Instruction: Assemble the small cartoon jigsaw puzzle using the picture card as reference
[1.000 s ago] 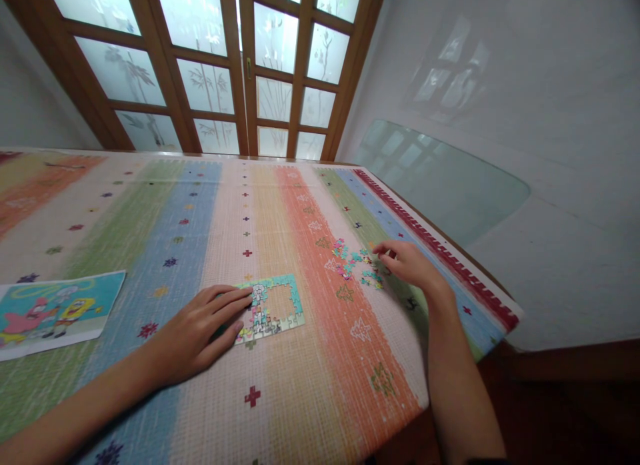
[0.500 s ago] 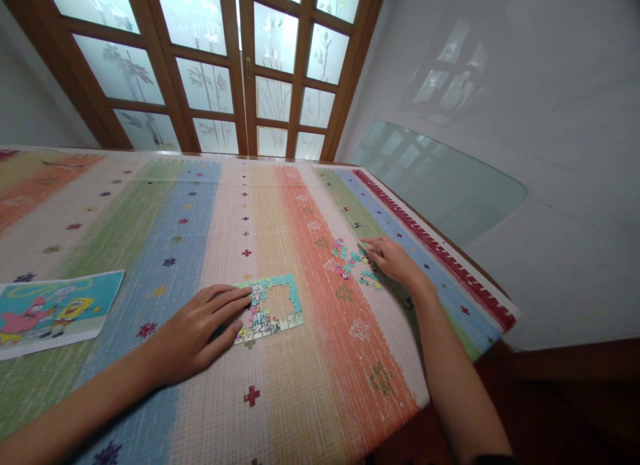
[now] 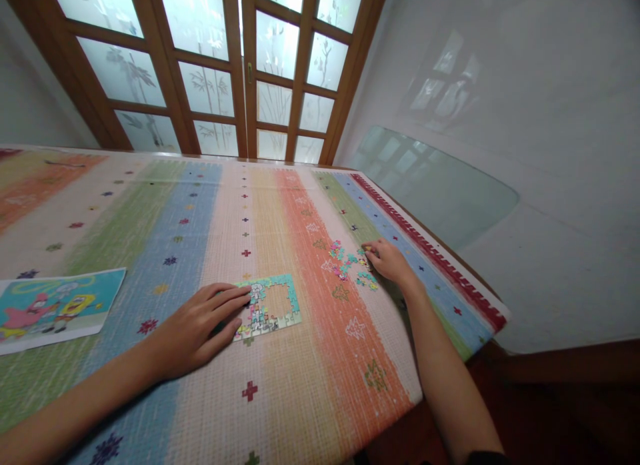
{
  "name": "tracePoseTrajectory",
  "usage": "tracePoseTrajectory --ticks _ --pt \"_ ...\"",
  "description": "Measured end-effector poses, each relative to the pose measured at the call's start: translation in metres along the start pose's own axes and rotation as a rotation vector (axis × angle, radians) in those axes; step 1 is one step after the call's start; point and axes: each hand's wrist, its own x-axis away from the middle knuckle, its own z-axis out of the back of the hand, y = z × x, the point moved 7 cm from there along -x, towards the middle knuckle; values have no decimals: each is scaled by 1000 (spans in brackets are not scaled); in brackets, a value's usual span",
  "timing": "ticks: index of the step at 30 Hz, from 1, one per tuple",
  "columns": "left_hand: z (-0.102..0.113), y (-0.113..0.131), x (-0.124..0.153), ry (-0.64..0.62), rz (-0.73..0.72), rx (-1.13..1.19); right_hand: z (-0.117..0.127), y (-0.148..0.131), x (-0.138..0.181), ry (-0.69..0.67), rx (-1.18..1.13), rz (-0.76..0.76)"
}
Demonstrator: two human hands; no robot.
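A partly assembled jigsaw puzzle (image 3: 294, 305) lies on the table, with a gap in its right half where a plain backing shows. My left hand (image 3: 200, 325) rests over the puzzle's left side with its fingers stretched out, covering part of it. To the right, loose puzzle pieces (image 3: 349, 260) are scattered in a small cluster. At the cluster's right edge, my right hand (image 3: 390, 260) is closed, thumb and forefinger pinched on what looks like a small puzzle piece, mostly hidden by the fingers.
On the left lies a printed cartoon picture (image 3: 60, 305) on white paper. A striped tablecloth (image 3: 295, 378) covers the table, whose right edge runs close to my right forearm. Beyond stand wooden doors with frosted panes (image 3: 245, 112) and a white wall (image 3: 560, 138).
My right forefinger, stretched out before, has curled in to meet the thumb beside the loose pieces. My left hand stays on the puzzle. The view has shifted slightly.
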Motion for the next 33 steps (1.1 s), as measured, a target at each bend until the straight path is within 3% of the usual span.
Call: tracePoseTrajectory --ticks 4,10,13,20,33 --pt "-1 0 -1 -9 -5 -9 4 -12 0 43 -20 39" --pt "0 -1 0 -2 10 9 -4 -65 3 101 -148 219" --pt "1 -1 0 5 20 13 -14 -84 4 104 -137 234" --pt "1 -1 0 -26 20 38 -19 -82 2 106 -163 145" --pt "0 -2 1 -33 47 76 -21 -98 -2 -33 -417 170"
